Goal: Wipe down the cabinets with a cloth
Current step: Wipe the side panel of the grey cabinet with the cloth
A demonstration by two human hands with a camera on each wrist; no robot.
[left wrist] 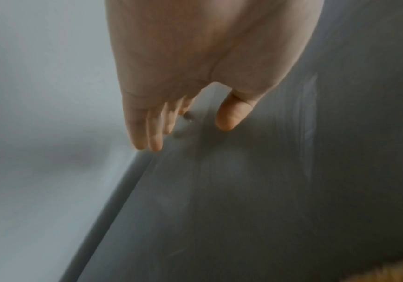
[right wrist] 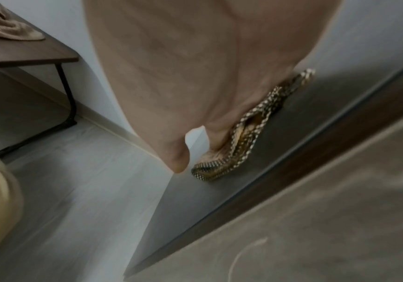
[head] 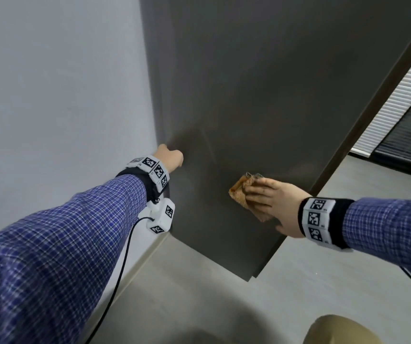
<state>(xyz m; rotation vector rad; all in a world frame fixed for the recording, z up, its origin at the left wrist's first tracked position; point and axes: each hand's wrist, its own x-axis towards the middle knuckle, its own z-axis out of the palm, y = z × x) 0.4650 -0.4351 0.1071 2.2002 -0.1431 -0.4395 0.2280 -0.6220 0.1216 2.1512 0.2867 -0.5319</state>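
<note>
A tall dark grey cabinet [head: 261, 95] stands against the white wall, its flat side panel facing me. My right hand [head: 271, 199] lies flat with straight fingers on a folded orange-brown cloth [head: 239, 192], pressing it against the lower panel. The cloth [right wrist: 241, 137] shows a woven edge under the palm in the right wrist view. My left hand [head: 169, 157] reaches to the panel's left edge by the wall. In the left wrist view its fingers [left wrist: 147, 131] are straight and hold nothing; the thumb tip sits against the cabinet surface [left wrist: 292, 190].
White wall [head: 57, 95] to the left, pale floor [head: 199, 281] below. A window blind [head: 398, 100] is at the right. A dark table [right wrist: 26, 55] with another cloth on it stands behind. A cable [head: 122, 254] hangs from my left wrist.
</note>
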